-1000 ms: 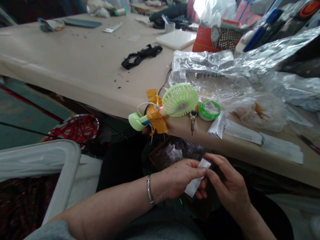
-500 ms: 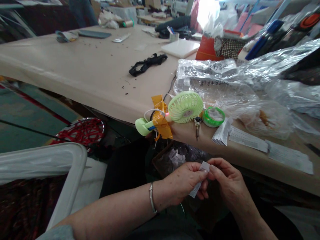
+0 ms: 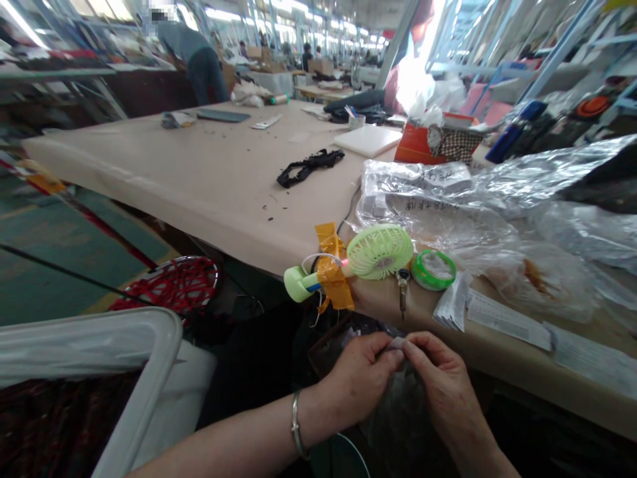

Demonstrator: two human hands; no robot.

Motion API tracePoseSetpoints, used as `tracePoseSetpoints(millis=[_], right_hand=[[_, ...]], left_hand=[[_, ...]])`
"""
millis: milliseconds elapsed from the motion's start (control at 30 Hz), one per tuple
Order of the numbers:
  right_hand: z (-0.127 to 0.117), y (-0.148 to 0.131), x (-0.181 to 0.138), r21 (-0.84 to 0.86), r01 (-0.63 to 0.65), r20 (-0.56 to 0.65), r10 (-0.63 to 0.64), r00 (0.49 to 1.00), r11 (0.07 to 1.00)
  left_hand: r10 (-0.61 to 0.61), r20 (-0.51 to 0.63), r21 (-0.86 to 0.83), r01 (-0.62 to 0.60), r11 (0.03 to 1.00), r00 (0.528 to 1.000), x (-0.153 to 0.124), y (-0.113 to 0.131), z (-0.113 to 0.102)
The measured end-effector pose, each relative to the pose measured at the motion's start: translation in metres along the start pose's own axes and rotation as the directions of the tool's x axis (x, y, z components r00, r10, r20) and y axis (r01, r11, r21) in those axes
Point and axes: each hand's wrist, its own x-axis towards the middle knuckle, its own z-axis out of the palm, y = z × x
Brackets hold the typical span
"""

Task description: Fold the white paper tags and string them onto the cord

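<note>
Both hands meet in front of the table edge. My left hand (image 3: 362,373), wearing a silver bangle (image 3: 295,423), pinches a small white paper slip (image 3: 397,343) between thumb and forefinger. My right hand (image 3: 442,380) has its thumb and fingertips closed on the slip's other side. Only a bit of the slip shows; the fingers cover the rest. Just above on the edge, a light green fan (image 3: 381,251) is fixed with orange-brown tape (image 3: 334,282). Beside it are a pointed metal tool tip (image 3: 403,299), a round green container (image 3: 434,269) and folded white papers (image 3: 454,303).
Printed paper strips (image 3: 508,321) lie along the table's right edge (image 3: 587,398). Clear plastic bags (image 3: 448,226) cover the table's right side. A black strap-like piece (image 3: 311,166) lies farther back. At left stand a white bin (image 3: 164,338) and a basket of red material (image 3: 174,285). A person (image 3: 196,56) bends over far away.
My view has tilted up, showing more of the room. Both hands have drawn closer together, and less of the paper slip shows between them.
</note>
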Motion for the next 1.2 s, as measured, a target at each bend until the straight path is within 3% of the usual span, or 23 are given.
tracePoseSetpoints(millis=[267,567,1000,1200], right_hand=[[0.007,0.010,0.015,-0.102,0.174,-0.112,-0.185,0.976,0.980],[0.016,0.006,0.020,0.036,0.171,-0.176,-0.162,0.971,0.985],[0.018,0.007,0.018,-0.009,0.249,-0.196,-0.246,0.949,0.968],[0.015,0.008,0.013,-0.076,0.263,-0.165,-0.272,0.948,0.962]], left_hand=[[0.229,-0.080,0.289,-0.197,0.937,0.970,0.015,0.015,-0.015],[0.323,-0.057,0.462,-0.262,0.847,0.945,0.027,0.020,-0.021],[0.409,-0.023,0.485,-0.348,0.803,0.912,0.027,0.014,-0.022],[0.355,-0.046,0.363,-0.316,0.877,0.934,0.020,0.008,-0.017]])
